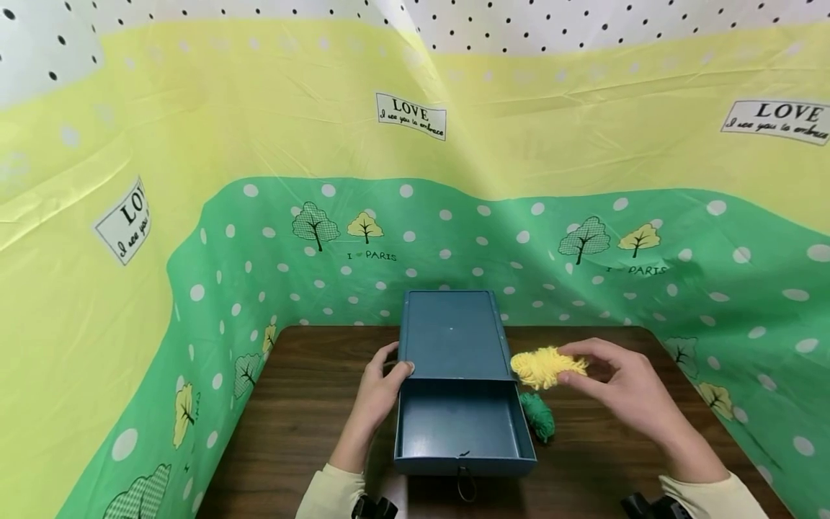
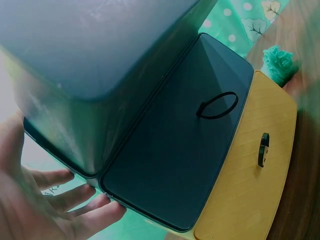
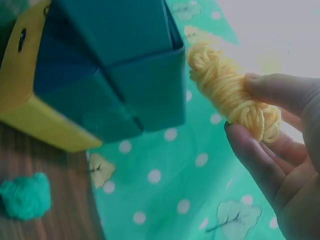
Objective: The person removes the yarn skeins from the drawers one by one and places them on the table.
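Note:
A dark blue drawer cabinet (image 1: 454,335) stands on the table, with its top drawer (image 1: 459,418) pulled out at the front. My left hand (image 1: 379,382) steadies the cabinet's left side near the front, the thumb on the top edge; the left wrist view has the fingers fairly straight against the side. My right hand (image 1: 622,378) pinches a bundle of yellow yarn (image 1: 540,367) between thumb and fingers, in the air just right of the cabinet. A bundle of green yarn (image 1: 538,417) lies on the table to the right of the pulled-out drawer.
Below the top drawer, the left wrist view shows a shut blue drawer (image 2: 175,135) and a yellow drawer (image 2: 250,165) with a small black handle. The brown wooden table (image 1: 298,404) is enclosed by a yellow and green printed curtain (image 1: 259,130) at the back and sides.

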Motion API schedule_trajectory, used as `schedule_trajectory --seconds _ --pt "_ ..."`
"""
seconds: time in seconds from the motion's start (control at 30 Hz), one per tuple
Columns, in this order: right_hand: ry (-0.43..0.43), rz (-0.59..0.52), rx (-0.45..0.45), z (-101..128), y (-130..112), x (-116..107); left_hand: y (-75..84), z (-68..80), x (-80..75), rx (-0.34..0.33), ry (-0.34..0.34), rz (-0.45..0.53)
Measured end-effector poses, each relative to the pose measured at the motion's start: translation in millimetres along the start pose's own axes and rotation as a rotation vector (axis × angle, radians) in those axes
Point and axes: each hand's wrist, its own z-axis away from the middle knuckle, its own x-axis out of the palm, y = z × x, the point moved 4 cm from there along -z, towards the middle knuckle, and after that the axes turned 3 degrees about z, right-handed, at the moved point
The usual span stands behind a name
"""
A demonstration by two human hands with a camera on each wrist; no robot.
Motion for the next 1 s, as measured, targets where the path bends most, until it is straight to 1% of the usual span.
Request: schedule_trajectory --seconds 0.13,0.23,0.47,0.77,0.87,1.0 --pt "0.015 0.039 0.045 3.2 17.7 -0.1 0.4 0.3 -0.3 -0.004 0.004 -0.001" --pt "0.005 0.059 0.090 5.9 34.2 4.6 1.5 0.4 -0.8 -0.003 0.009 -0.007" --pt "-0.034 0.068 0.182 15.4 76.9 23.9 3.4 -0.5 -1.6 -0.003 0.009 -0.003" --pt "-0.099 0.056 0.332 31.0 127.9 49.4 2.6 -1.1 -1.4 -0.009 0.005 -0.008" --pt "-0.124 0.045 0.368 38.0 141.6 57.4 2.4 -1.0 -1.1 -0.010 0.005 -0.010" --pt "-0.129 0.050 0.426 46.9 155.8 65.8 1.8 -0.6 -0.5 -0.004 0.007 -0.013"
